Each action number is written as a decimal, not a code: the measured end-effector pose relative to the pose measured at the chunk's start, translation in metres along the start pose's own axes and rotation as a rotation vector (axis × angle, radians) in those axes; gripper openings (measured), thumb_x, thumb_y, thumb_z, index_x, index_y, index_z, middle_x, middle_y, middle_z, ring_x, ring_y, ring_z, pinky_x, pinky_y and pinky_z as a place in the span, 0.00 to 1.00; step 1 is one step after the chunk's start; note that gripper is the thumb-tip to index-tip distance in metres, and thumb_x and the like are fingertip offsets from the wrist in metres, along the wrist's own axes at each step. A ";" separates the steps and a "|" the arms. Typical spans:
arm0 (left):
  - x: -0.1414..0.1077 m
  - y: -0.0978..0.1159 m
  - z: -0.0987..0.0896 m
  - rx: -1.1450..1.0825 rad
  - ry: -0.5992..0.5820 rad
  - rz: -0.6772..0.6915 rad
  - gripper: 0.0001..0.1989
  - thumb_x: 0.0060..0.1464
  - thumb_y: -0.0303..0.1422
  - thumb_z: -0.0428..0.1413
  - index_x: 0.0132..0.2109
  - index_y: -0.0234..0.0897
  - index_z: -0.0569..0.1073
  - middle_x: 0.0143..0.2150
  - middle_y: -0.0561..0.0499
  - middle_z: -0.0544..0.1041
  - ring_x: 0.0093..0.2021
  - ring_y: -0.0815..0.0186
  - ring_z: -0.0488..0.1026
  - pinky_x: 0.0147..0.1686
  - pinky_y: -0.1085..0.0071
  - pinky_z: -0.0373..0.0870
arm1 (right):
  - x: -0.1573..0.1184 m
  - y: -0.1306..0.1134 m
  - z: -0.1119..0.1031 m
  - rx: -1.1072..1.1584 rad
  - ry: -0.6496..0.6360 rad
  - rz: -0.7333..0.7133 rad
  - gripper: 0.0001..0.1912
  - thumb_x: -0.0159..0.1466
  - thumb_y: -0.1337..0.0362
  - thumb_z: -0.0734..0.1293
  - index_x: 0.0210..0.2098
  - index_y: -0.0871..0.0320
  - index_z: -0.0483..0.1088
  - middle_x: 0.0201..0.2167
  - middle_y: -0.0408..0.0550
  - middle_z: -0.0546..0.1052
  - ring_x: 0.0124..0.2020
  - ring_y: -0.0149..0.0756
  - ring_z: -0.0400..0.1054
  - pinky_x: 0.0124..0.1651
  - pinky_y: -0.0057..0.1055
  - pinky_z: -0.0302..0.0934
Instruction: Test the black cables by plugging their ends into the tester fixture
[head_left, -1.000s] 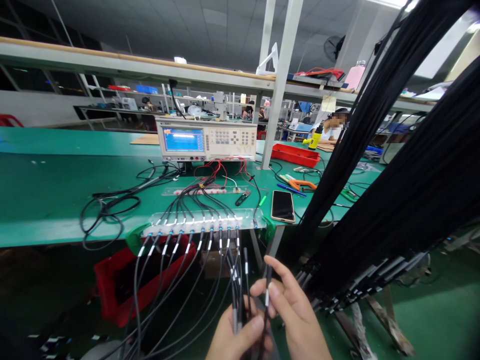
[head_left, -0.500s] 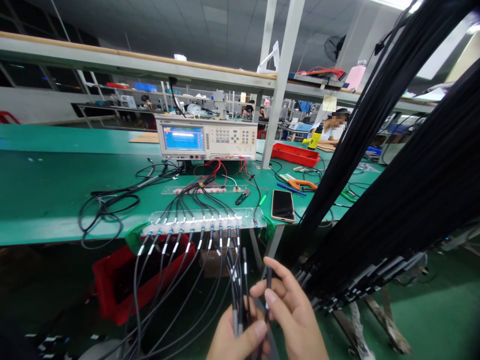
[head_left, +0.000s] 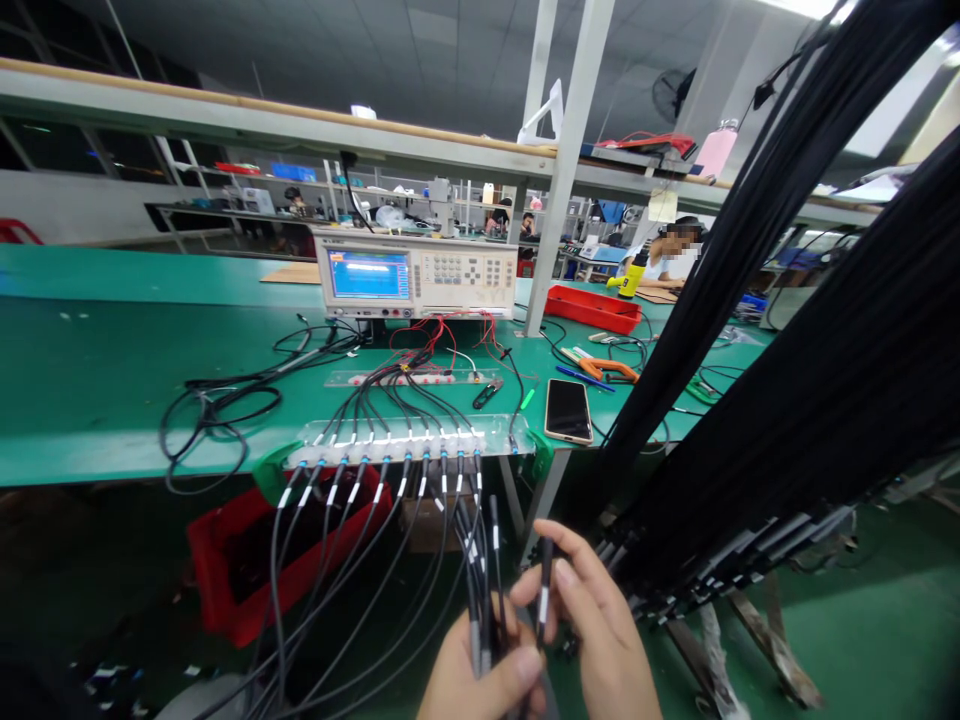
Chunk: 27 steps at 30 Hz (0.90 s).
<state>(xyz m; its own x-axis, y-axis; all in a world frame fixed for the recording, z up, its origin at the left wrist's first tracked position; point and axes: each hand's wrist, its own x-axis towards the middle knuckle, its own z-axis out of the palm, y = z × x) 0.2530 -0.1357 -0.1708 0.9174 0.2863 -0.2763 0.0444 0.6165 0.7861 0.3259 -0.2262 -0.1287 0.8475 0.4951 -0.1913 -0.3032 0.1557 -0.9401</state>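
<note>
Low in front of the bench, my left hand is closed around a bundle of black cables with white labels, their ends pointing up. Beside it, my right hand pinches one black cable end between thumb and fingers, just apart from the bundle; a white label shows on it. The lower part of this cable runs down behind my left thumb. Farther off, a clear connector strip lies along the bench edge. A row of labelled black cables is plugged into its near side through blue-ringed connectors.
A bench meter with a lit screen stands on the green bench. A phone lies near the edge. Thick black cable bunches hang at right. A red bin sits below. A co-worker sits beyond.
My right hand has shifted slightly right, its thumb moved up along the pinched cable end, and the white label now shows. My left hand keeps its hold on the bundle.
</note>
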 end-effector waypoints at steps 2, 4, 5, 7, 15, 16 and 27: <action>0.000 0.000 0.001 -0.018 0.027 0.013 0.24 0.34 0.46 0.72 0.31 0.39 0.68 0.21 0.56 0.73 0.19 0.72 0.69 0.21 0.76 0.61 | 0.000 0.000 -0.002 -0.010 0.003 -0.002 0.32 0.61 0.44 0.68 0.57 0.56 0.68 0.31 0.49 0.79 0.22 0.34 0.66 0.17 0.24 0.60; 0.000 0.000 0.000 -0.003 0.013 0.008 0.25 0.34 0.46 0.72 0.31 0.39 0.69 0.20 0.56 0.73 0.19 0.71 0.69 0.21 0.75 0.62 | 0.001 0.000 -0.004 -0.033 -0.025 -0.033 0.31 0.60 0.45 0.69 0.57 0.56 0.68 0.31 0.49 0.79 0.22 0.33 0.66 0.20 0.24 0.61; 0.001 0.000 -0.001 0.012 0.004 0.004 0.25 0.34 0.47 0.72 0.32 0.39 0.69 0.20 0.55 0.74 0.20 0.71 0.69 0.22 0.75 0.62 | 0.002 0.000 -0.005 -0.044 -0.048 -0.051 0.31 0.60 0.46 0.70 0.57 0.56 0.68 0.30 0.49 0.78 0.22 0.32 0.66 0.20 0.25 0.61; 0.001 -0.001 -0.003 0.049 -0.020 -0.006 0.25 0.36 0.48 0.71 0.32 0.39 0.68 0.20 0.55 0.74 0.20 0.70 0.69 0.23 0.74 0.63 | 0.003 0.000 -0.005 -0.052 -0.106 -0.067 0.30 0.61 0.48 0.70 0.57 0.57 0.66 0.30 0.48 0.78 0.22 0.33 0.67 0.20 0.25 0.61; 0.003 -0.004 -0.009 0.112 -0.047 0.012 0.24 0.39 0.49 0.69 0.32 0.39 0.67 0.21 0.55 0.74 0.22 0.70 0.69 0.25 0.73 0.64 | -0.001 -0.003 0.001 -0.003 -0.067 -0.054 0.30 0.58 0.54 0.73 0.57 0.54 0.67 0.33 0.48 0.78 0.26 0.37 0.71 0.19 0.26 0.62; 0.004 -0.004 -0.009 0.118 -0.055 0.014 0.25 0.39 0.50 0.69 0.32 0.38 0.67 0.21 0.55 0.73 0.22 0.70 0.69 0.25 0.73 0.64 | -0.001 -0.002 0.000 -0.036 -0.046 -0.087 0.29 0.58 0.53 0.72 0.57 0.54 0.68 0.34 0.49 0.79 0.30 0.39 0.73 0.23 0.28 0.65; 0.006 -0.010 -0.012 0.106 -0.028 0.095 0.26 0.38 0.46 0.70 0.31 0.40 0.62 0.25 0.58 0.73 0.23 0.72 0.69 0.27 0.73 0.63 | 0.005 0.002 -0.028 -0.330 0.051 -0.280 0.23 0.56 0.51 0.74 0.49 0.53 0.76 0.35 0.50 0.81 0.36 0.40 0.75 0.38 0.30 0.68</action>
<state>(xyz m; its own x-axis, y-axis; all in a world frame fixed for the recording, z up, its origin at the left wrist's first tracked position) 0.2533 -0.1315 -0.1872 0.9303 0.3177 -0.1835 -0.0027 0.5063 0.8624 0.3413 -0.2471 -0.1396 0.9001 0.4286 0.0778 0.0900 -0.0082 -0.9959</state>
